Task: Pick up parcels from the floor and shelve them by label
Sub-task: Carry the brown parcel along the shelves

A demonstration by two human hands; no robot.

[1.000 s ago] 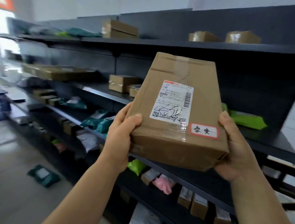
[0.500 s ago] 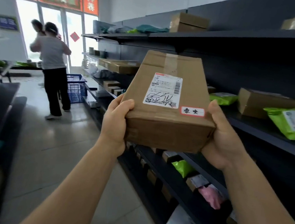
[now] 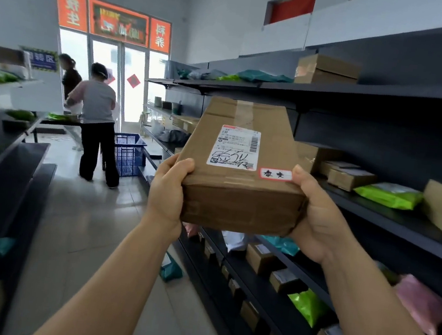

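I hold a brown cardboard parcel point(image 3: 238, 197) in front of me at chest height, its top tilted toward the camera. A white shipping label point(image 3: 235, 146) with black scribble and a small red-edged sticker point(image 3: 275, 174) sit on its top face. My left hand point(image 3: 168, 194) grips its left near corner, thumb on top. My right hand point(image 3: 317, 215) grips the right near corner the same way. The dark metal shelving point(image 3: 391, 224) runs along my right, holding boxes and green, teal and pink mailer bags.
A teal mailer bag point(image 3: 171, 271) lies on the floor by the shelf base. Two people point(image 3: 95, 124) stand ahead near a blue plastic crate point(image 3: 129, 154) and the glass door. More dark shelves point(image 3: 5, 168) line the left, leaving a tiled aisle between.
The view has swung left from facing the shelves to looking down the aisle toward the door. Both hands keep the same grip on the parcel, held slightly further out.
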